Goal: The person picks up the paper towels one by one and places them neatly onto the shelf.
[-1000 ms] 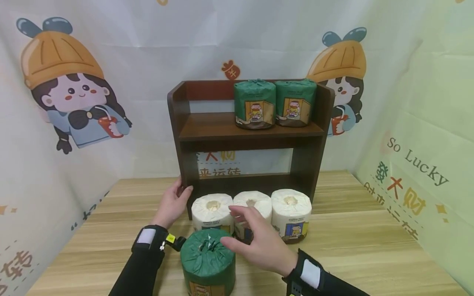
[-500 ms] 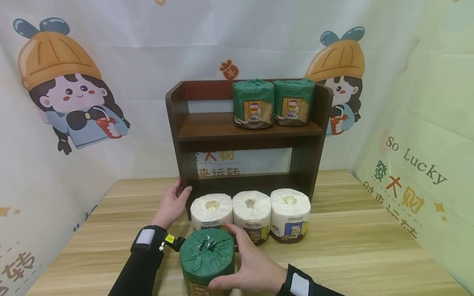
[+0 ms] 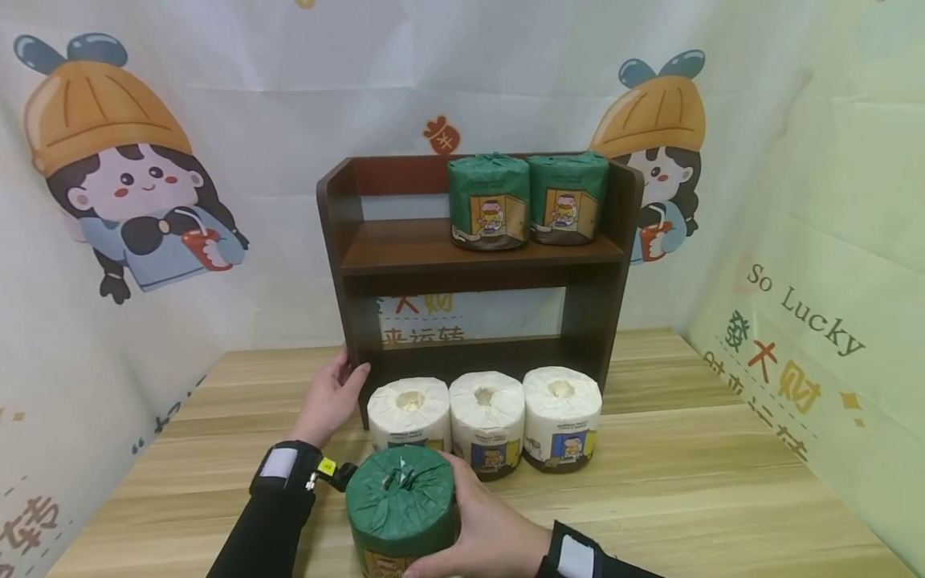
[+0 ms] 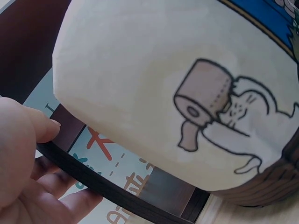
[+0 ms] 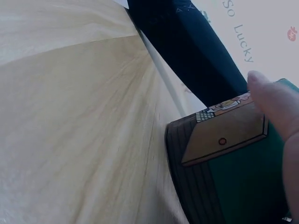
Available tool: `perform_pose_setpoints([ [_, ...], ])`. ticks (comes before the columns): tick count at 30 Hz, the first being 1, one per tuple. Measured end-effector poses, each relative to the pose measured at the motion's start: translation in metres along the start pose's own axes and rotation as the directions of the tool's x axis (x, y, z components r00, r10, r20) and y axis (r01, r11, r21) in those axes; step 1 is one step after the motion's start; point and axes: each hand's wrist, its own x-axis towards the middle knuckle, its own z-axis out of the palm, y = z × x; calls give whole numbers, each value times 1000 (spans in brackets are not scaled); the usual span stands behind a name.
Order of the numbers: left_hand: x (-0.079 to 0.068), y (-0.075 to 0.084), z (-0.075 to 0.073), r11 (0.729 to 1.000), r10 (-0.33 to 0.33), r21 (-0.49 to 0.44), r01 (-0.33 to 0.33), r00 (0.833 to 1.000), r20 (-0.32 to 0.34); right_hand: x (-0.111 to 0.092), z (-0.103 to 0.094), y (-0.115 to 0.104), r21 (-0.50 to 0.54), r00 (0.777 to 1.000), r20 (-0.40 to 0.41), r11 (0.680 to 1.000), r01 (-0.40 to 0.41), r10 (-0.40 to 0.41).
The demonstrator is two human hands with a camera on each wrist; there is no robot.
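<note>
My right hand (image 3: 495,526) grips a green-wrapped toilet paper roll (image 3: 401,498) at the front of the table. In the right wrist view the thumb (image 5: 275,105) lies along the roll's printed side. My left hand (image 3: 327,405) holds the left side panel of a dark brown two-tier shelf (image 3: 477,261). The left wrist view shows thumb and fingers on opposite sides of that panel's edge (image 4: 100,184). Three white-wrapped toilet paper rolls, left (image 3: 412,409), middle (image 3: 487,401) and right (image 3: 564,401), stand in a row before the shelf.
Two green rolls, one (image 3: 490,201) beside another (image 3: 568,197), stand on the upper tier toward the right. A printed cloth (image 3: 282,120) hangs behind and at both sides of the wooden table (image 3: 694,474).
My right hand has come down from above the white rolls and taken hold of the green roll's right side. My left hand stays on the shelf's side panel.
</note>
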Motion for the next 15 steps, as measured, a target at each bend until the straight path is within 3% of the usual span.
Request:
perform_pose_setpoints([
  [5,0,0,0,1000,-12,-3,12,1000,0,2,1,3,-3,999,-6,1000,31,-31],
  [15,1,1,0,1000,-2,3,2,1000,-2,0,-6,2,33,1000,20,999,10,-11],
])
